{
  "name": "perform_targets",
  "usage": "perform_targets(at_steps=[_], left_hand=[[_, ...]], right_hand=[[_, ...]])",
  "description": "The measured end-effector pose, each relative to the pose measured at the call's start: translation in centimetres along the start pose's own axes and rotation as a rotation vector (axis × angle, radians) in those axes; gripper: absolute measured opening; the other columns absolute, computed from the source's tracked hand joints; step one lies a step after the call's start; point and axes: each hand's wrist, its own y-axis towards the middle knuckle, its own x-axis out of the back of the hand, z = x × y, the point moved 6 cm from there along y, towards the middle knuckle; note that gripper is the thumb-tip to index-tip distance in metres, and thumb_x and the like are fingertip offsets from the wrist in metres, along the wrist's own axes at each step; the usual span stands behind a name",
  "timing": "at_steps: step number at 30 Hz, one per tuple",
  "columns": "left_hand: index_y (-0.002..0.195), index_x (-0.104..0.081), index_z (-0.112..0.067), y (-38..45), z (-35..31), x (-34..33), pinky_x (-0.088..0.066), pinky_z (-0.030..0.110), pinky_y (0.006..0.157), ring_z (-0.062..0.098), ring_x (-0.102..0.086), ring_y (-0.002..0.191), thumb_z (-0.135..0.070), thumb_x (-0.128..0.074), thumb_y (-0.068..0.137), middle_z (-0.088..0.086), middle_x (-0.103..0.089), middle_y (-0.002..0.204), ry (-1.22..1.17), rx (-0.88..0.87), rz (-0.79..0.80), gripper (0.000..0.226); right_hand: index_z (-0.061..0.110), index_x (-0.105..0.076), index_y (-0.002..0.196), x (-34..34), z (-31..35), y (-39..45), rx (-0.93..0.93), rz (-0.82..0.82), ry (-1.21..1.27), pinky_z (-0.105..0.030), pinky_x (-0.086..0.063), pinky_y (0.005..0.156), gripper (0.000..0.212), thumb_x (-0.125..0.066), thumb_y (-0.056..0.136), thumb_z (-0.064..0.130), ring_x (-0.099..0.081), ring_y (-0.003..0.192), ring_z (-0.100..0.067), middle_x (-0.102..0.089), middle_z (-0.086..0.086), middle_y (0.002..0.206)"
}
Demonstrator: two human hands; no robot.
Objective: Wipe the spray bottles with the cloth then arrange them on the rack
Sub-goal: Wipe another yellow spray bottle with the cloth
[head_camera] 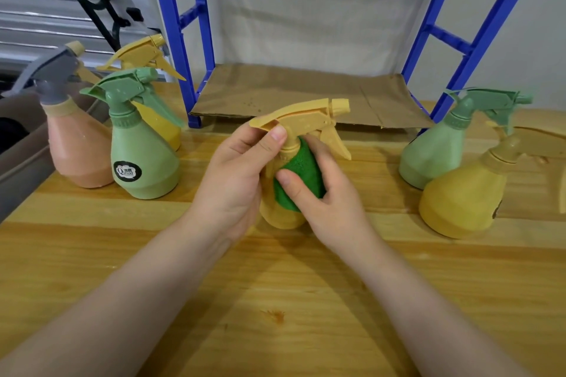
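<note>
Yellow spray bottle (283, 214) is sitting mid-tabletop (275, 300), in front of the blue rack (183, 40). You're gripping its neck w/ left hand (235, 180), fingers curled round; right hand (321, 193) is pressing the green cloth (301, 168) against the body. 3 bottles standing left, 2 right.

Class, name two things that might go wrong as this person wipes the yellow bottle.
1. The left hand pinches only the neck of the yellow spray bottle; it might twist loose.
2. The right hand presses the green cloth just under the trigger; a squeeze could spray.
</note>
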Motion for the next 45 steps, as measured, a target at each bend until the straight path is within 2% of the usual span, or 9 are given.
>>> perform_targets(at_steps=[8,14,19,22,26,30,35,40,45], left_hand=[[0.117,-0.063,-0.009,1.2,-2.1,1.9,-0.046,0.038,0.104,0.018,-0.061,0.109,-0.022,-0.052,0.097,0.006,-0.068,0.111,-0.044,-0.059,-0.085,0.027],[0.100,-0.067,-0.018,1.7,-3.4,3.2,-0.050,0.035,0.098,0.013,-0.065,0.098,-0.025,-0.047,0.100,-0.003,-0.072,0.090,-0.217,-0.040,-0.232,0.022],[0.106,-0.066,-0.014,1.5,-3.3,3.9,-0.051,0.035,0.097,0.018,-0.064,0.101,-0.021,-0.049,0.099,0.002,-0.072,0.095,-0.386,-0.028,-0.337,0.020],[0.107,-0.067,-0.015,1.1,-2.5,3.1,-0.050,0.034,0.097,0.018,-0.063,0.103,-0.023,-0.047,0.099,0.002,-0.071,0.097,-0.348,-0.030,-0.294,0.023],[0.116,-0.062,-0.009,0.6,-1.6,1.6,-0.049,0.033,0.096,0.018,-0.061,0.105,-0.021,-0.044,0.100,0.004,-0.069,0.103,-0.220,-0.050,-0.198,0.027],[0.111,-0.065,-0.009,-0.8,-0.5,0.0,-0.052,0.027,0.088,0.017,-0.065,0.103,-0.015,-0.050,0.095,0.006,-0.070,0.105,-0.058,-0.111,-0.113,0.023],[0.117,-0.064,-0.016,-2.2,0.3,-1.8,-0.049,0.027,0.093,0.018,-0.062,0.113,-0.015,-0.052,0.095,0.003,-0.069,0.112,0.035,-0.182,-0.019,0.026],[0.127,-0.060,-0.014,-2.2,0.8,-2.6,-0.047,0.031,0.100,0.020,-0.059,0.122,-0.013,-0.049,0.098,0.007,-0.066,0.123,0.058,-0.117,0.077,0.032],[0.120,-0.066,-0.015,-1.3,0.1,-1.9,-0.052,0.035,0.093,0.016,-0.064,0.110,-0.025,-0.053,0.095,0.003,-0.071,0.113,0.143,-0.006,0.100,0.031]], right_hand=[[0.029,-0.040,0.144,-0.4,-0.4,-0.5,0.001,0.018,0.004,-0.039,-0.042,0.107,0.061,-0.059,0.090,0.048,-0.047,0.132,-0.008,-0.051,0.012,0.141],[0.029,-0.035,0.148,-0.6,-0.4,-0.7,-0.023,-0.002,0.033,-0.034,-0.041,0.109,0.068,-0.055,0.087,0.054,-0.045,0.132,-0.003,-0.048,0.015,0.142],[0.033,-0.030,0.148,-1.1,-0.8,-0.6,-0.030,-0.022,0.017,-0.037,-0.043,0.108,0.066,-0.051,0.090,0.055,-0.045,0.132,-0.005,-0.047,0.015,0.142],[0.025,-0.030,0.150,-0.7,-1.0,-0.5,-0.001,-0.080,-0.060,-0.038,-0.041,0.109,0.064,-0.045,0.095,0.053,-0.043,0.135,-0.008,-0.046,0.007,0.146],[0.016,-0.036,0.148,-0.1,0.2,-0.4,0.103,-0.095,-0.203,-0.017,-0.031,0.109,0.059,-0.048,0.097,0.044,-0.040,0.134,-0.002,-0.046,0.005,0.144],[0.014,-0.035,0.147,-0.7,0.8,-0.7,0.104,-0.056,-0.278,-0.023,-0.033,0.111,0.059,-0.049,0.096,0.042,-0.042,0.134,-0.010,-0.047,0.000,0.144],[0.011,-0.043,0.139,0.3,1.9,-0.7,0.147,-0.167,-0.354,-0.039,-0.048,0.093,0.054,-0.043,0.098,0.046,-0.054,0.115,-0.016,-0.056,-0.002,0.127],[0.013,-0.049,0.128,1.7,2.1,-0.6,0.107,-0.226,-0.477,-0.037,-0.049,0.078,0.048,-0.040,0.097,0.048,-0.056,0.095,-0.015,-0.059,0.001,0.108],[0.019,-0.052,0.116,2.3,2.6,-0.3,0.096,-0.205,-0.527,-0.033,-0.047,0.070,0.035,-0.041,0.096,0.045,-0.052,0.083,-0.010,-0.056,0.008,0.094]])
